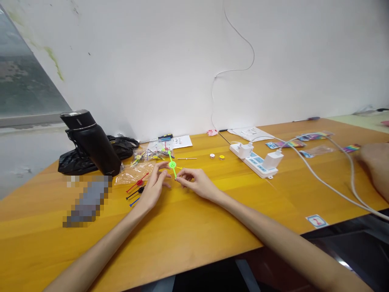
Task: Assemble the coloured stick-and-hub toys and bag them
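Note:
A bright green arrow-shaped spinner [172, 164] with a round middle stands nearly upright above the table. My right hand [197, 183] pinches its lower end between thumb and fingers. On the other side is my left hand [156, 186], fingers apart and slightly curled, with the fingertips close to the disc; whether they touch it I cannot tell. Partly behind the left hand lie a red arrow spinner [139, 183], a black arrow spinner [140, 190] and a blue arrow piece [134, 202]. A yellow pointed piece [179, 168] shows just behind the green one.
Clear plastic bags [133, 173] lie beside a black bottle [92, 142] and a black bag [68, 161]. A white cap [212, 155] and a yellow cap [222, 157] sit left of a power strip [253, 160]. Cables [322, 184] cross the right side, near another person's arm [375, 168].

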### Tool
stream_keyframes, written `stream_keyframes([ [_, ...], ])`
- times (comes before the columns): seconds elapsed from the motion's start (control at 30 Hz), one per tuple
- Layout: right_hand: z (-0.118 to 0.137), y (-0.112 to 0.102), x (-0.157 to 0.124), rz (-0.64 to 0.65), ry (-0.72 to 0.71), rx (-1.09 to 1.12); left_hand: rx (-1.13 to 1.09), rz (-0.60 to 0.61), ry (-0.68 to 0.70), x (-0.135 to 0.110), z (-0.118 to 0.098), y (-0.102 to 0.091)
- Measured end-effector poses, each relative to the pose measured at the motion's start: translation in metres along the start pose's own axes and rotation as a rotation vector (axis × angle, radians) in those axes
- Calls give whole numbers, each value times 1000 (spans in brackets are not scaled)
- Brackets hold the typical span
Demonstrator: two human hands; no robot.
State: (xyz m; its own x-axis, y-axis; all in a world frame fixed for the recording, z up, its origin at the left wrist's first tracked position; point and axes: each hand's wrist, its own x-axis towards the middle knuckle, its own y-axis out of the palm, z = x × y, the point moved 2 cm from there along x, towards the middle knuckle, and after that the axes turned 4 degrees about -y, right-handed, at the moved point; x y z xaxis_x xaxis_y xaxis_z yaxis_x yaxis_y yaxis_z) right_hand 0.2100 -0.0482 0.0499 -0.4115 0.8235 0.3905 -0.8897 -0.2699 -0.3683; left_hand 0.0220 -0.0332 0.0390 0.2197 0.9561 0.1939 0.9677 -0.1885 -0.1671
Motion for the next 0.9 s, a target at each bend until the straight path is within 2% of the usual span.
stream_keyframes([
  [0.07,-2,2,-1,46,-2,-23,26,-4,37,-1,-2,-1],
  [0.23,-5,9,-5,189,-35,-52,86,84,80,0,-5,-1],
  [0.37,-7,9,-6,231,-36,-108,152,60,93,9,-9,-16],
  [0.5,-8,8,-6,241,-37,-146,405,-82,181,21,-20,-51],
  [0.6,-8,8,-6,253,-40,-181,752,-187,186,28,-18,-79],
  [0.67,-8,8,-6,255,-42,-196,989,-206,160,31,-11,-93],
  [0.77,-7,8,-6,254,-38,-198,1229,-116,32,36,4,-106],
  [0.9,-6,7,-6,252,-34,-203,1296,-2,-34,39,14,-108],
])
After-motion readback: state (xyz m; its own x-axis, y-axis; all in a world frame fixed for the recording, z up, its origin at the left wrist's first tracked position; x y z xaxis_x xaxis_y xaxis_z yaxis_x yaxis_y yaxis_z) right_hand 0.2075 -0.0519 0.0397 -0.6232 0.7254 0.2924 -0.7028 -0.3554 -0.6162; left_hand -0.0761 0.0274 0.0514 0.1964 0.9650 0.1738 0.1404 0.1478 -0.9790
